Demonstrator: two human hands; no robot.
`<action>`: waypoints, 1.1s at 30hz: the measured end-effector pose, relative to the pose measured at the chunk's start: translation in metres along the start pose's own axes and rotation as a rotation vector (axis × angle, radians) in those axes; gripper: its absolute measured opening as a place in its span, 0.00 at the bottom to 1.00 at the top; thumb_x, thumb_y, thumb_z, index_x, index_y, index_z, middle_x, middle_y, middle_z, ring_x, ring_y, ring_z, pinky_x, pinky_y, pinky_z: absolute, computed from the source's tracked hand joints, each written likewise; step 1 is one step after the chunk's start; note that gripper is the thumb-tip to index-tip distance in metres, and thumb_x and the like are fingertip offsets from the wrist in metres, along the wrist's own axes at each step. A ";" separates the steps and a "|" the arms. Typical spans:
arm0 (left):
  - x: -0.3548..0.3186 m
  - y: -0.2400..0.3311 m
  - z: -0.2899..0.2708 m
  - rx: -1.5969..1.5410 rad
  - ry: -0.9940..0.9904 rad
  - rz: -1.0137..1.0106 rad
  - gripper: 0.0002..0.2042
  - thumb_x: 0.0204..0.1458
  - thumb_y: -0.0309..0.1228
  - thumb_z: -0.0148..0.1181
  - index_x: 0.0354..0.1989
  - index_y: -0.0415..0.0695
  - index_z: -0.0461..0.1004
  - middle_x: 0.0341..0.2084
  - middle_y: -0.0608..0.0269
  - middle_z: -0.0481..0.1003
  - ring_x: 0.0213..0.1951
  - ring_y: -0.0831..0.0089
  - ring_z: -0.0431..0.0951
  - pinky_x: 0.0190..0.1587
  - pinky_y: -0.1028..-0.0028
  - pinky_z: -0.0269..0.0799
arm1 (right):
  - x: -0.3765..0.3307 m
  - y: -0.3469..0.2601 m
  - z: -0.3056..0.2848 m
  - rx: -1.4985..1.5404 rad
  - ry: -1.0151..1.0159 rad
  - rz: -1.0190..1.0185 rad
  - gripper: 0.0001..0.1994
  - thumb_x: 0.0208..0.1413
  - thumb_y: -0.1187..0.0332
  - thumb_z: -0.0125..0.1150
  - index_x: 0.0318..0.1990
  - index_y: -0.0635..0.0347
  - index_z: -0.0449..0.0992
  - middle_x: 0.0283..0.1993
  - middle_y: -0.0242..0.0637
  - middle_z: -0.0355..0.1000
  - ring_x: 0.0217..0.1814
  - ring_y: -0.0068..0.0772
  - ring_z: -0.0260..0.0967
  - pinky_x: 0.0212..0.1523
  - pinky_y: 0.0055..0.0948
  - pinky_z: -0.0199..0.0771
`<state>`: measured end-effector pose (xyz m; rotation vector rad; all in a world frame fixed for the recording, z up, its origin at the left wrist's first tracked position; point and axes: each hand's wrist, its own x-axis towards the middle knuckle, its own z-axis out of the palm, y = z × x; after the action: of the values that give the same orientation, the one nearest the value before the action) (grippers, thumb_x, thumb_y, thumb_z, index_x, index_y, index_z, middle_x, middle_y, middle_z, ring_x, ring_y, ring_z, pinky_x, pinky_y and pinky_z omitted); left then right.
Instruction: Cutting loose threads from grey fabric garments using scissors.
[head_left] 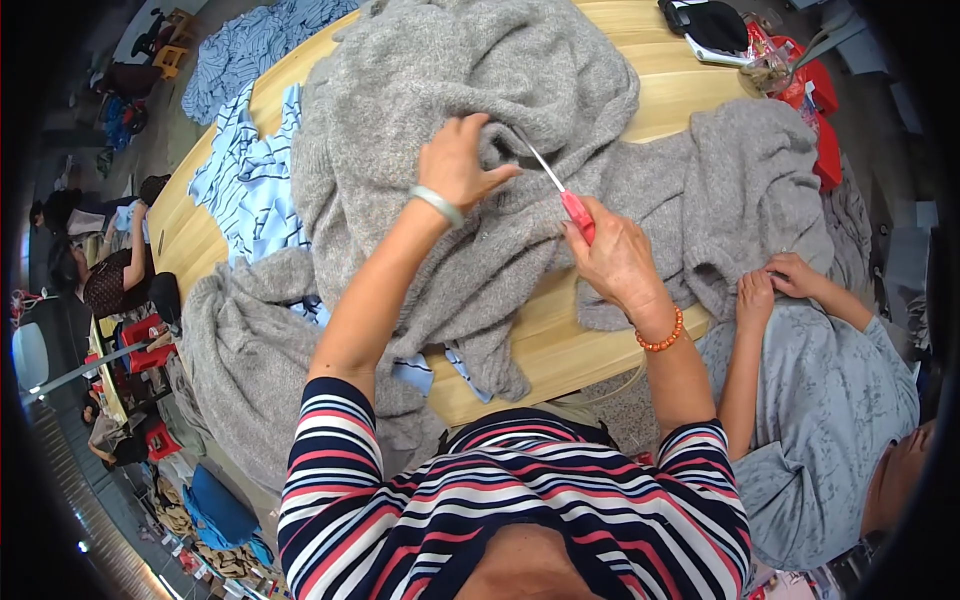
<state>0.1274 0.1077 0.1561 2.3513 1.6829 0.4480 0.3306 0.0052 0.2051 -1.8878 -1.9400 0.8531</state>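
Note:
A large pile of grey fuzzy knitwear (390, 100) lies over the wooden table in front of me. My left hand (457, 165) rests on it beside a dark fold, the fingers bent over the knit and the thumb stretched away from them. In my right hand (618, 252) is a tool with a pink-red handle (577, 215) and a thin metal shaft. The shaft points up and left, and its tip reaches the folds just right of my left thumb. Whether the tip goes into the knit cannot be made out.
On my right a co-worker's hands (770, 285) hold another grey knit piece (755, 190). Blue striped cloth (255, 170) lies at the left of the wooden table (560, 350). A black-and-white object (710, 30) and red bins (828, 150) stand at the far right.

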 end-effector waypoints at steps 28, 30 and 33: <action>-0.074 -0.049 0.067 -0.881 0.027 -0.318 0.10 0.50 0.29 0.55 0.37 0.39 0.78 0.20 0.65 0.75 0.23 0.80 0.70 0.29 0.75 0.67 | -0.049 0.000 0.007 -0.106 -0.250 -0.126 0.14 0.56 0.61 0.57 0.47 0.57 0.71 0.27 0.52 0.72 0.31 0.57 0.72 0.34 0.48 0.71; -0.072 -0.044 0.065 -0.942 0.022 -0.353 0.09 0.51 0.29 0.55 0.35 0.40 0.79 0.16 0.70 0.71 0.21 0.84 0.64 0.24 0.77 0.61 | -0.053 -0.001 0.007 -0.146 -0.281 -0.153 0.14 0.56 0.61 0.57 0.46 0.57 0.71 0.26 0.52 0.72 0.32 0.57 0.72 0.33 0.48 0.70; -0.077 -0.041 0.062 -0.930 -0.039 -0.327 0.08 0.52 0.27 0.55 0.35 0.39 0.79 0.19 0.71 0.74 0.22 0.85 0.66 0.26 0.79 0.63 | -0.057 0.000 0.003 -0.052 -0.320 -0.109 0.14 0.55 0.60 0.57 0.46 0.57 0.72 0.26 0.51 0.72 0.32 0.57 0.72 0.33 0.49 0.70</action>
<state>0.0910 0.0478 0.0747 1.3841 1.3601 0.8698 0.3338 -0.0512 0.2136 -1.7395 -2.2458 1.1395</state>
